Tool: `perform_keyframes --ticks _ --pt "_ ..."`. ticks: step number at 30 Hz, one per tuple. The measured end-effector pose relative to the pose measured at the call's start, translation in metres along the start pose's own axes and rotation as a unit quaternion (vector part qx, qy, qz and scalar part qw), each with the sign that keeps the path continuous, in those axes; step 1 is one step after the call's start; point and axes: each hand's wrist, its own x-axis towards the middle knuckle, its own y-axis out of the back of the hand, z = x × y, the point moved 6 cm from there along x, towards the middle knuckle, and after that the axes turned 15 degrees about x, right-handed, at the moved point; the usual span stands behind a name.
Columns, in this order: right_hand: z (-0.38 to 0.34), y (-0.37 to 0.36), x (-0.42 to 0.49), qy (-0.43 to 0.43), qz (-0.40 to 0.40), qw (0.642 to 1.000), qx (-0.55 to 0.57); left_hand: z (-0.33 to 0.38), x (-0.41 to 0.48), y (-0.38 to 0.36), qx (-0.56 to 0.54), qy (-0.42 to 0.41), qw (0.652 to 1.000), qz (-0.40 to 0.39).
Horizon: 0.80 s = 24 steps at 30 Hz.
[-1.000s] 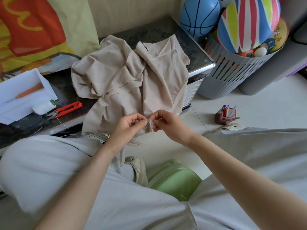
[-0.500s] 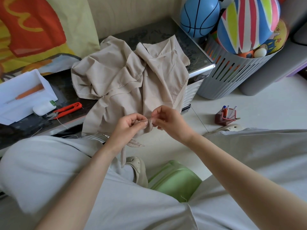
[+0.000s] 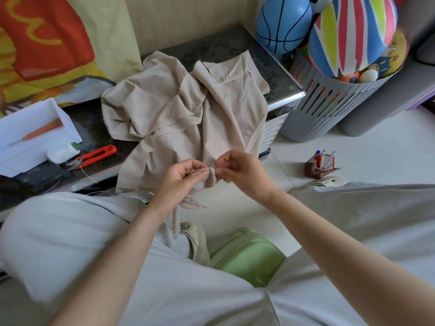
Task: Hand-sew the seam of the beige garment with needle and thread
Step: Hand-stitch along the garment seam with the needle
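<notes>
Beige cloth is bunched between both hands, where the needle (image 3: 200, 171) lies almost level across the left fingertips. The right hand (image 3: 240, 171) has shifted a little up and off since a second ago, its thumb and forefinger pressed together just beside the needle's tip; whether they hold thread or the tip itself I cannot tell. That looks like a stitch being drawn through, so the seam is mid-run. The left hand (image 3: 182, 178) is closed, pinching the fold of the beige garment (image 3: 183, 114) and steadying the needle. Beyond the grip the garment's bulk spreads over the dark table (image 3: 94, 135); further left lie red snips (image 3: 94, 156).
</notes>
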Motion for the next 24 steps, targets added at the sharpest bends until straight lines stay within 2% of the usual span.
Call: perform_keyframes --ticks 5,12,16,24 --pt "-0.006 -0.008 -0.003 0.023 -0.011 0.995 -0.095 -0.001 -0.002 -0.004 -0.03 0.02 0.999 -0.017" --pt "-0.016 -0.004 -0.014 0.144 0.054 0.971 -0.183 -0.004 0.0 0.005 0.009 0.013 0.999 0.04" --pt "-0.018 -0.012 -0.019 0.193 0.033 0.949 -0.246 -0.005 0.002 0.003 0.003 0.017 0.999 0.038" --pt "-0.025 -0.023 -0.011 0.207 0.005 0.944 -0.255 -0.01 0.004 0.0 -0.008 0.01 1.0 -0.011"
